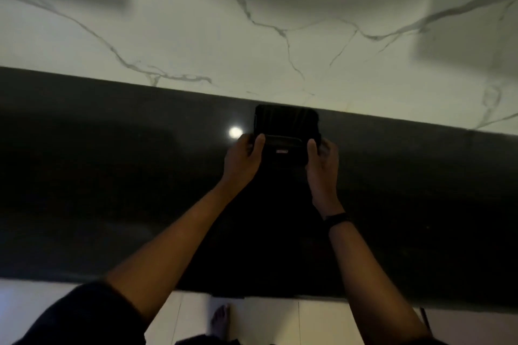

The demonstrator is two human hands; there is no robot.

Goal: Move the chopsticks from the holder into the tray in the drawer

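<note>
Centrally, mid-frame: a black rectangular case [286, 123], ribbed on its upper part, too dim to make out any contents. It is at the back of the glossy black stone worktop [112, 176], just before the white grey-veined marble wall [280, 36]. Small reddish label [281, 151] on its lower front; the writing is too blurred to read. Both arms reach forward. The left hand [244, 158] grips the case's lower left corner, thumb on the front. The right hand [322, 165] grips the lower right corner, fingers curled round the edge. Black wristband [336, 217] on the right wrist.
</note>
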